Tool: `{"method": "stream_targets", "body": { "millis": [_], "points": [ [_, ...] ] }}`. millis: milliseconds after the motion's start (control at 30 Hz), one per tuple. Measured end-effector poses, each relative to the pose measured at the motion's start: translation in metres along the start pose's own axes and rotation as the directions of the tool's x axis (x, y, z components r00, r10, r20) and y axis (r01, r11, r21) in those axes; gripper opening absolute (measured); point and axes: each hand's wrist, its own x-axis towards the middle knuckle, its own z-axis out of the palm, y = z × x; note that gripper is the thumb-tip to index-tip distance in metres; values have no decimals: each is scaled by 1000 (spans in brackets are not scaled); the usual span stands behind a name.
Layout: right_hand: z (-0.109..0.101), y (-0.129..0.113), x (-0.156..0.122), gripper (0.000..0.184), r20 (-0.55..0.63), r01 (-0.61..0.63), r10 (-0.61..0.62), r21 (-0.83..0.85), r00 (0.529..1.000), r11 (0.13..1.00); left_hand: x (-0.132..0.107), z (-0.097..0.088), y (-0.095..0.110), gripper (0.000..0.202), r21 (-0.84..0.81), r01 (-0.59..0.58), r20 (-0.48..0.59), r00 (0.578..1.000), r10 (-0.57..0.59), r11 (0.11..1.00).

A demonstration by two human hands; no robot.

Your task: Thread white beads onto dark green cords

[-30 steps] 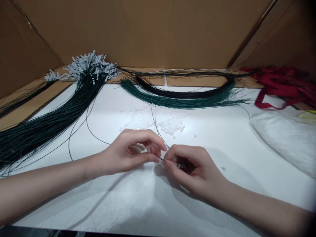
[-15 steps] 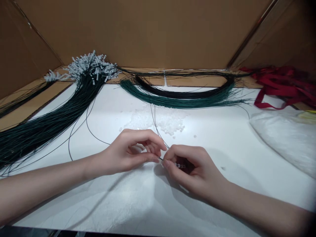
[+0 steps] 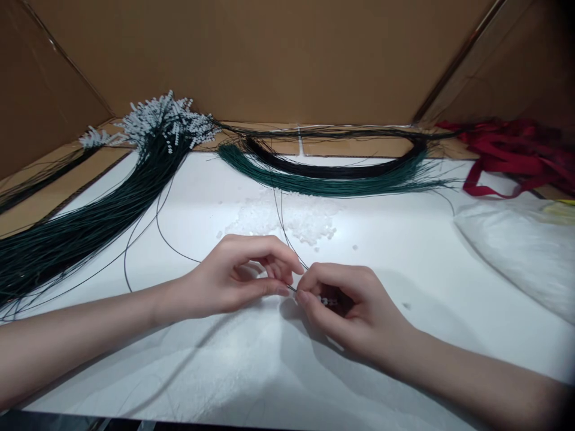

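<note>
Dark wire (image 3: 291, 289), a single short stretch as far as we can see it, spans the small gap between two hands, low over the middle of the white board (image 3: 215, 371). We see the left hand (image 3: 242, 269) pinching it at the thumb tip against a curled finger, with the forefinger arched above, apart from the thumb. The right hand (image 3: 350, 299) nips it between thumb and forefinger; several white beads (image 3: 326, 301) show in its hollow, too shaded for us to count. Two thin strands (image 3: 282, 218) run down from the back of the board to behind the right fingers.

Beyond the hands we find one loose spread of white pieces (image 3: 309, 224), past counting, and a lone piece (image 3: 354, 247) to its right. Two curved bundles lie behind it, one black (image 3: 332, 172) and one green (image 3: 323, 187). At left we count two bead-tipped bundles: a large one (image 3: 112, 206) and a slimmer one (image 3: 58, 170) beside it. At right are one heap of red ribbon (image 3: 516, 158) and one clear plastic bag (image 3: 525, 251). Three cardboard walls (image 3: 305, 60) stand around the board.
</note>
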Motion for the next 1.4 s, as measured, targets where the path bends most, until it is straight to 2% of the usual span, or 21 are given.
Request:
{"method": "stream_targets", "body": {
  "millis": [1033, 1400],
  "points": [
    [1, 2, -1, 14, 8, 2, -2, 7, 1000, 1000, -1, -1, 0, 16, 2, 6, 3, 1000, -6, 1000],
    [0, 2, 1, 15, 8, -8, 8, 4, 1000, 1000, 0, 1, -3, 25, -2, -86, -67, 994, 85, 996]
  ]
}}
